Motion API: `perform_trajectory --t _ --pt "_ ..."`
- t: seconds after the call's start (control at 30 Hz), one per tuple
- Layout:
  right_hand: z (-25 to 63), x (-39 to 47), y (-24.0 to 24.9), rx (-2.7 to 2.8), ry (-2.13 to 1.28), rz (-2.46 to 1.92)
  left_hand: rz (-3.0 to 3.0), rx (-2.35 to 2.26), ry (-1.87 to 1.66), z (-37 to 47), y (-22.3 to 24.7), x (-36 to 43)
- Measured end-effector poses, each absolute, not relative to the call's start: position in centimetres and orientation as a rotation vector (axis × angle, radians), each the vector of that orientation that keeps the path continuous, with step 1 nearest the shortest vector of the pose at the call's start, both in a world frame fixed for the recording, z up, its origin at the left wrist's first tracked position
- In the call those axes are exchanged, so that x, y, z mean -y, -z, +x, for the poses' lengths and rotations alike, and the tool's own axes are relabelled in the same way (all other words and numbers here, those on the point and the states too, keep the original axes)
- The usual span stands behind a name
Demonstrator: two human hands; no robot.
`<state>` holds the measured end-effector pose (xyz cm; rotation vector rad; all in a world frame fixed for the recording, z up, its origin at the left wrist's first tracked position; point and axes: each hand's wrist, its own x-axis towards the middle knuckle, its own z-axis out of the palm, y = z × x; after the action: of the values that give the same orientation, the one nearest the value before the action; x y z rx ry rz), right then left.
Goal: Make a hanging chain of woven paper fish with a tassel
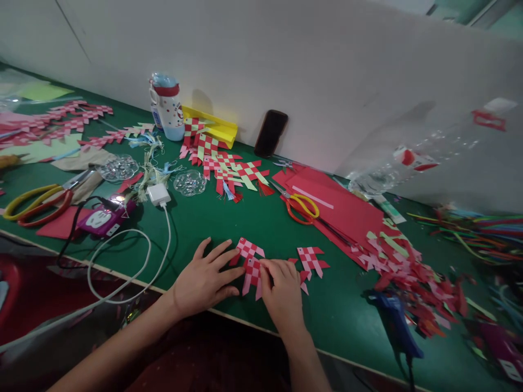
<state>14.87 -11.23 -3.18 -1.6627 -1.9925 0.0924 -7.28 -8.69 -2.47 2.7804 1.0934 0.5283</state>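
My left hand [208,279] lies with fingers spread on the green tabletop, its fingertips at the left edges of two red-and-pink woven paper fish. One paper fish [248,249] is slightly farther back, with a small round eye near its corner. The nearer paper fish [252,270] sits between my hands. My right hand [283,291] has its fingers curled together at this fish's right side, covering part of it. Just right of that hand is another woven paper fish [312,260], with more red and pink strips partly hidden beside it.
Yellow-and-orange scissors [302,209] rest on red paper sheets [347,204]. Paper scraps [412,277] and a blue glue gun [394,321] lie to the right. Behind are finished woven fish [229,163], a phone [271,133] and a water bottle [168,106]. A white cable [168,239] loops at left.
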Motion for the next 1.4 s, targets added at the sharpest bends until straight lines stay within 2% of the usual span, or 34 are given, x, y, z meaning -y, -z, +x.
perform_trajectory --t 0.5,0.77,1.03,1.4 --pt "15.2 11.4 3.5 1.977 -0.141 -1.624 2.763 -1.122 -0.556 -7.0 2.9 8.7" --pt "15.8 11.8 3.0 1.693 -0.226 -1.528 2.711 -1.305 -0.605 -8.0 2.9 9.0" --pt "15.7 11.5 3.0 1.742 -0.292 -1.524 2.728 -1.281 -0.565 -10.9 2.5 8.7" --pt "15.8 11.4 3.1 1.827 -0.227 -1.53 2.748 -1.256 -0.542 -10.8 2.3 9.7"
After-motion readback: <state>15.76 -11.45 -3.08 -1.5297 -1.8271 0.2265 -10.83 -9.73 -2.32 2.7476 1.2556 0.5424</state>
